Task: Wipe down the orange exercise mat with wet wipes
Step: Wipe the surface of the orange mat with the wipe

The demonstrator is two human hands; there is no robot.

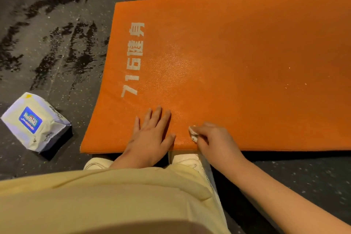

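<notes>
The mat (237, 62) is laid on the floor (57, 15), with the pack of wipes (36, 123) set apart to its left. At the mat's near edge the left hand (152, 138) is laid flat. Just to its right, the wipe (193, 133) is held against the mat by the right hand (214, 138) — the shoes (187, 158) are placed just short of that edge.

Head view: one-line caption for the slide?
Left hand flat on the orange mat, right hand holding a wet wipe against its near edge; wipe pack lies to the left.

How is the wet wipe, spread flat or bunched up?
Bunched up. The wet wipe shows only as a small white wad between the curled fingers of the right hand, against the orange mat.
</notes>
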